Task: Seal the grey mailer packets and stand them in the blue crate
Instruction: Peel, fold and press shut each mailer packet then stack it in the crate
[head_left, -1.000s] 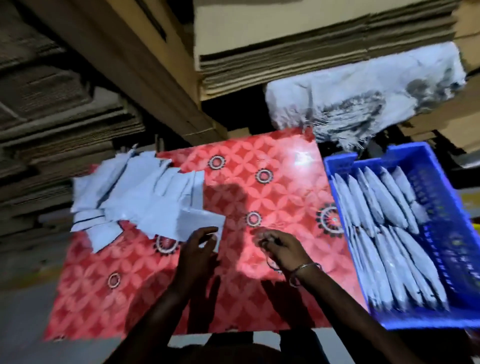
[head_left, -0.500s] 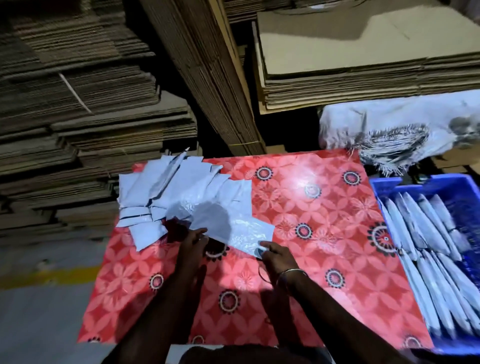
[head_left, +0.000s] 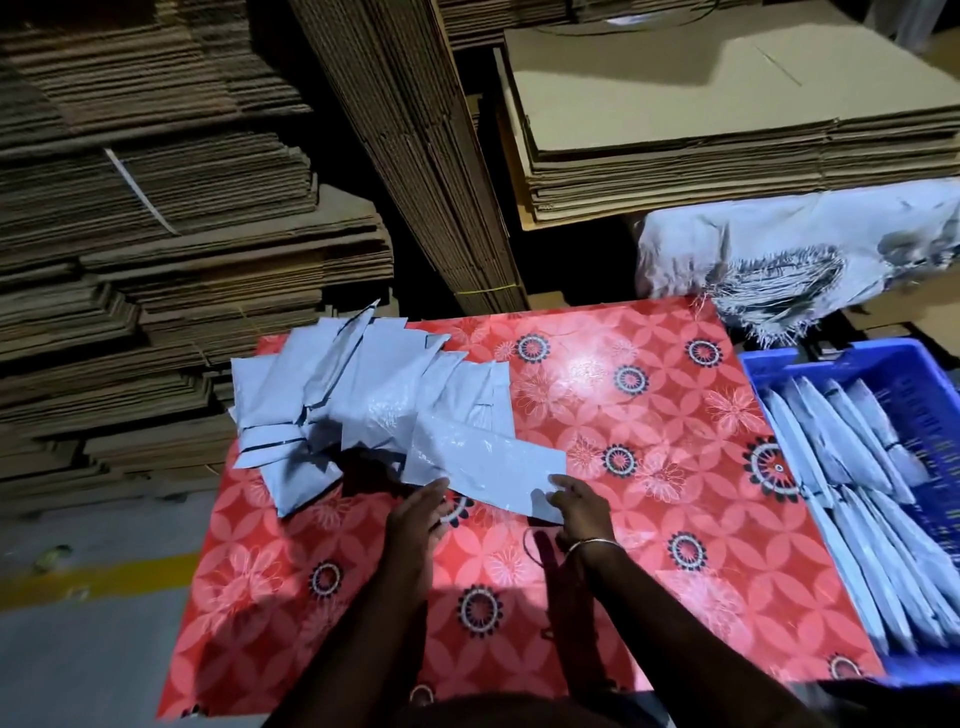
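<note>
- Since half a second ago, the packet (head_left: 483, 470) has slid out of the pile (head_left: 353, 395) toward the person.
- The right hand (head_left: 579, 506) pinches its near corner; the left hand (head_left: 418, 512) touches its edge with straight fingers.
- It seems light, floppy and slippery; better to hold the edges.
- It lies left of the crate (head_left: 769, 364), on the red cloth (head_left: 675, 519); cardboard stacks (head_left: 675, 130) stand behind.

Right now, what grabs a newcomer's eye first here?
The red floral table cover dominates the centre. A loose heap of grey mailer packets lies at its far left, both hands on the nearest one. At the right edge, a blue crate holds packets on edge.
</note>
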